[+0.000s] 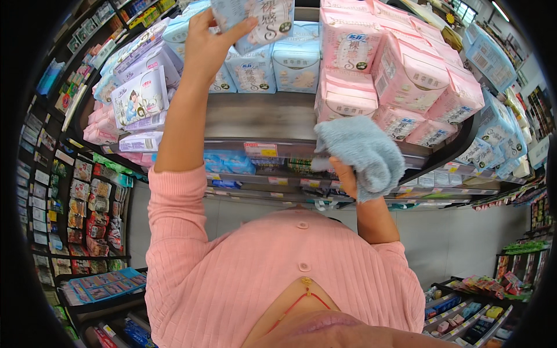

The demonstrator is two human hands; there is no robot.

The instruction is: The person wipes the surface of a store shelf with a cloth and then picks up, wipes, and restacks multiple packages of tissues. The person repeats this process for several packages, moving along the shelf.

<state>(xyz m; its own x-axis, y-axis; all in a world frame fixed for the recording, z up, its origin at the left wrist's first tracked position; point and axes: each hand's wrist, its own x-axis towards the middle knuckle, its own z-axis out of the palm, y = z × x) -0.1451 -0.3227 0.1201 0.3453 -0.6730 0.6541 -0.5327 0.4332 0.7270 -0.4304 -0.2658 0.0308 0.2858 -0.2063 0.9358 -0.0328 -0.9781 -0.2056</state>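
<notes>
My left hand (213, 41) is raised at the far side of the shelf and grips a light-blue pack of sanitary pads (272, 21) by its edge, thumb across the front. The top of that pack runs out of view. A fluffy grey-blue cloth (361, 152) is bunched in my right hand (346, 178), over the front edge of the display shelf (256, 115). Below and behind the held pack, blue pad packs (252, 71) stand in a row. Pink pad packs (352, 48) are stacked to the right, close to the cloth.
White and purple packs (139, 95) lie piled at the left. A price tag (261, 149) sits on the shelf's front rail, with lower shelves (228, 162) of goods beneath. Blue packs (496, 117) fill the rounded right end. Racks of snack bags (93, 200) stand left across the tiled floor (435, 230).
</notes>
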